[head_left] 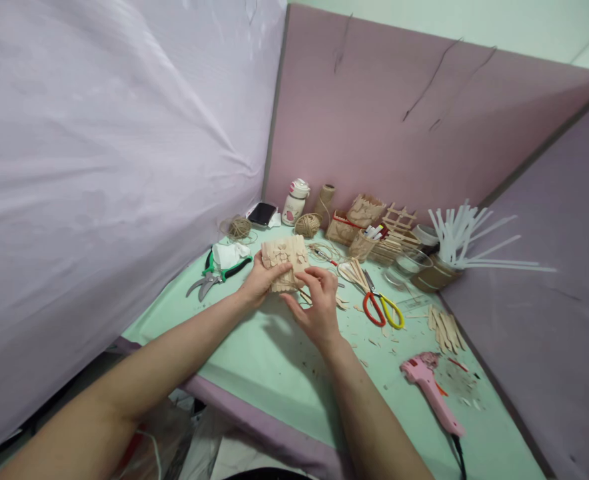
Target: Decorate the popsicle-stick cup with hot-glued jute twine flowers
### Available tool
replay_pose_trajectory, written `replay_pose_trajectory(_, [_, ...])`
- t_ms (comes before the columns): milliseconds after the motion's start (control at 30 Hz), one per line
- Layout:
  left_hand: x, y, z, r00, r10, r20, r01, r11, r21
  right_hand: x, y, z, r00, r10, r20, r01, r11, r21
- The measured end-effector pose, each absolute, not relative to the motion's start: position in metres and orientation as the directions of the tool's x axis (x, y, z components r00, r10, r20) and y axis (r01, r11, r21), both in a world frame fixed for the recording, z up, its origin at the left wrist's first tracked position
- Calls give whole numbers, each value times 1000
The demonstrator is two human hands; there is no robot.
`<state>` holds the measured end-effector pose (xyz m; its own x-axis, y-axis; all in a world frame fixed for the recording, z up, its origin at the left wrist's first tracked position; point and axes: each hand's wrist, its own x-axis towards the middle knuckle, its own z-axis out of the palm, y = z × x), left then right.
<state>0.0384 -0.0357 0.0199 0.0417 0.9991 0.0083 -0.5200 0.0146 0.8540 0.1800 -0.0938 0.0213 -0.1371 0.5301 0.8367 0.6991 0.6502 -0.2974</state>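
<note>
A small pale wooden piece (283, 251), built of sticks with raised flower-like shapes on its face, is held up over the green table. My left hand (263, 280) grips its left side and lower edge, the thumb lying across the front. At its lower right is my right hand (318, 303), fingers apart and bent, the fingertips close to the piece. A thin brown strip shows between the right thumb and fingers; whether they touch it is too small to tell.
Green-handled pruners (219, 272) lie left. Red-and-yellow scissors (382, 307), wood scraps and a pink glue gun (432, 392) are to the right. Behind stand a bottle (295, 202), twine balls (308, 225), wooden boxes (343, 229) and a pot of white glue sticks (437, 272).
</note>
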Motion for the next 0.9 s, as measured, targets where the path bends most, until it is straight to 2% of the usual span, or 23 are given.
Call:
replay_pose_trajectory(67, [40, -37, 20, 39, 999, -8, -494, 27, 869, 177, -92, 17, -150, 521, 840, 729, 633, -262])
replay_pose_trajectory(133, [41, -37, 19, 36, 999, -5, -484, 22, 875, 175, -91, 16, -106, 525, 844, 723, 624, -298])
replay_pose_trajectory(233, [42, -36, 17, 32, 999, 8, -482, 8, 876, 173, -93, 18, 67, 607, 792, 630, 589, -505])
replay_pose_trajectory(333, [43, -36, 16, 33, 999, 20, -482, -2, 876, 173, -94, 21, 247, 725, 643, 475, 488, -733])
replay_pose_trajectory(467, [45, -35, 15, 27, 999, 23, -498, -6, 867, 174, -91, 20, 353, 803, 481, 318, 380, -868])
replay_pose_trajectory(667, [47, -35, 13, 65, 997, 35, -503, 3, 864, 177, -87, 17, 386, 802, 456, 279, 370, -886])
replay_pose_trajectory(900, [47, -37, 16, 75, 997, -3, -510, 41, 859, 181, -87, 15, 272, 688, 673, 529, 477, -702])
